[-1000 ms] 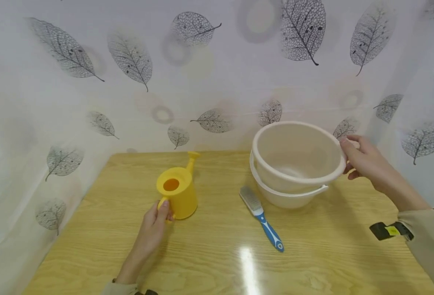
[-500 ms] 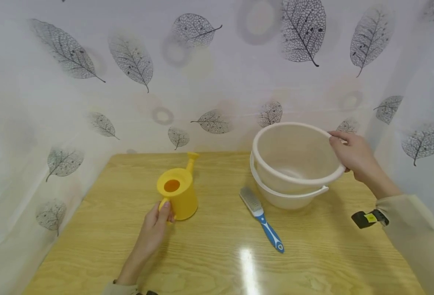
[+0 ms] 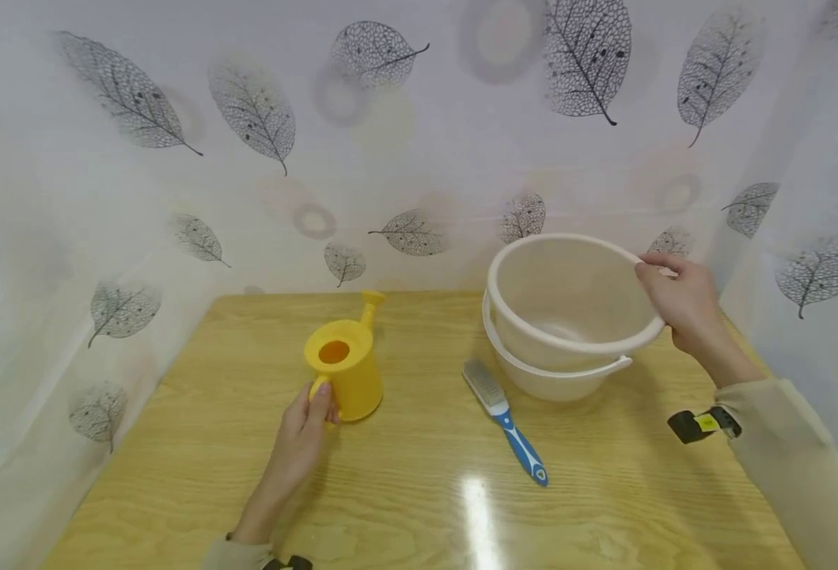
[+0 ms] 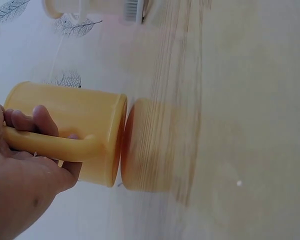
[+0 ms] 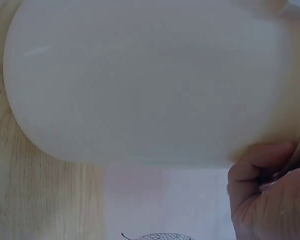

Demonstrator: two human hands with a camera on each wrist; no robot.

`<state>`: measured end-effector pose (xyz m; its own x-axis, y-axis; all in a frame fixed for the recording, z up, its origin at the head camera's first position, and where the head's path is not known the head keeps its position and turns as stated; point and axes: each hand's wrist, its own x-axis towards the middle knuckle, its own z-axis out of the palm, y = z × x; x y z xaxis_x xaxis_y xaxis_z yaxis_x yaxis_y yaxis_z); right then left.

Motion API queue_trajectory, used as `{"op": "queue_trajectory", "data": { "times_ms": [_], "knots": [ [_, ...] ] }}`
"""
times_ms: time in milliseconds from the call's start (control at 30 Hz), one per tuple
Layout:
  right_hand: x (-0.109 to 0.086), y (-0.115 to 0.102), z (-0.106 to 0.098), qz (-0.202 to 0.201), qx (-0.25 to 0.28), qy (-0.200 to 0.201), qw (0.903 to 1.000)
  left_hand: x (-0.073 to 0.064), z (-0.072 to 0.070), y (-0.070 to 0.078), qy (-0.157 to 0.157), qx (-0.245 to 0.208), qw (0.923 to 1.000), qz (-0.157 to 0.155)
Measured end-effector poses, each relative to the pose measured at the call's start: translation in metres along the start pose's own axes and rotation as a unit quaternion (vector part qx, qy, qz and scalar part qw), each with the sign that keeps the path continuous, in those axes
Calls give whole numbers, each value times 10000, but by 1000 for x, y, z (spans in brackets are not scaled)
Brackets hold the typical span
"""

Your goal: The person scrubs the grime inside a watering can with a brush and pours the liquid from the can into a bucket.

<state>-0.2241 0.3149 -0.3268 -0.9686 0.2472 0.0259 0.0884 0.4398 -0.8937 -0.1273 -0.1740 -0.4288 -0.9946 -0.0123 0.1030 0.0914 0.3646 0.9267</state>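
On the left of the table in the head view stands a yellow watering can (image 3: 358,384), its spout pointing back and slightly right. My left hand (image 3: 297,439) grips the can's handle, and in the left wrist view the fingers wrap round the handle (image 4: 50,145). A white plastic bucket (image 3: 554,385) sits at the back right with its bail handle hanging down in front. My right hand (image 3: 685,305) holds the bucket's right rim, thumb over the edge. In the right wrist view, curled fingers (image 5: 257,165) lie under the rim beside the bucket's wall (image 5: 140,90).
A brush (image 3: 514,443) with a blue and white handle lies on the wooden table (image 3: 404,491), in front of the bucket and to its left. Behind the table's back edge hangs a white curtain (image 3: 419,142) printed with grey leaves.
The right hand has moved left and taken a fuller hold over the bucket's rim. My left hand stays on the watering can, which has barely shifted. Bucket and brush have not moved.
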Motion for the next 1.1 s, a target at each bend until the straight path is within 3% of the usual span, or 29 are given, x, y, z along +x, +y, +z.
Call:
{"op": "queue_trajectory", "data": {
  "times_ms": [100, 167, 300, 400, 500, 900, 1000, 1100],
  "knots": [
    [-2, 1, -6, -133, -291, -113, 9994, 0, 1, 0, -6, 14, 10000, -36],
    [-4, 0, -10, -311, -841, -79, 9959, 0, 1, 0, -4, 3, 10000, -56],
    [-8, -3, -17, -807, -1975, 1, 9770, 0, 1, 0, -4, -6, 10000, -68],
    [-8, -7, -18, -1165, -2353, -101, 9649, 1, 1, 1, 8, 5, 10000, -70],
    [-8, -10, -16, -1288, -2409, -173, 9618, 1, 1, 1, 5, 9, 10000, -99],
    [-7, -10, -14, -1047, -2295, -117, 9676, 1, 0, 3, -79, -48, 9998, -180],
    [-7, -7, -14, -926, -1838, -140, 9785, 1, 1, 4, -97, -14, 9997, -207],
    [-6, -3, -16, -627, -934, -346, 9931, 2, 2, 5, -136, -9, 9997, -218]
  ]
}}
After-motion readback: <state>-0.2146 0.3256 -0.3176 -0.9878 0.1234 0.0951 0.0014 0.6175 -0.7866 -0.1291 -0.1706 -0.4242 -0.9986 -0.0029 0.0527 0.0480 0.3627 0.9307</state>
